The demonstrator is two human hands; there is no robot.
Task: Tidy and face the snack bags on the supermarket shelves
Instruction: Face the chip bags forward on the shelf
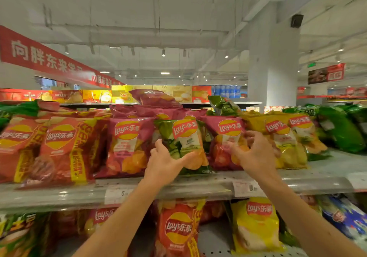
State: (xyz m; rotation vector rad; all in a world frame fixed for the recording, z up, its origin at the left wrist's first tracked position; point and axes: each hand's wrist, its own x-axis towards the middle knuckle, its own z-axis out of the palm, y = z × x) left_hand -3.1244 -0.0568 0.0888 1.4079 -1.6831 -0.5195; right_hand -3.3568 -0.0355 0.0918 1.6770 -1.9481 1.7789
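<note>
Head camera view of a supermarket snack aisle, looking at two grey metal shelves of crisp bags. The upper shelf (pixel 327 167) carries a front row of upright glossy bags. From the left: two orange-red bags (pixel 59 149) with yellow side stripes, one magenta-pink bag (pixel 127 147), one green bag with a red-and-yellow logo (pixel 186 137), a second pink bag (pixel 226 135), two yellow bags (pixel 286 139) overlapping each other, and then dark green bags (pixel 341 129), blurred and too indistinct to count. More pink bags lie piled behind the front row, and one pink bag (pixel 155 98) sits tilted on top of the pile.

The left hand (pixel 164 163) grips the green bag at its lower left edge, thumb across the front, fingers curled behind. The bag stands upright at the shelf's front, between the two pink bags. The right hand (pixel 254 153) reaches with spread, loosely bent fingers over the second pink bag and the nearest yellow bag; whether it holds either one cannot be told.

Two white price tags (pixel 246 188) hang on the shelf's front rail. On the lower shelf (pixel 214 237) stand one orange-red bag (pixel 178 229) and one yellow bag (pixel 256 225), with blurred bags either side.
</note>
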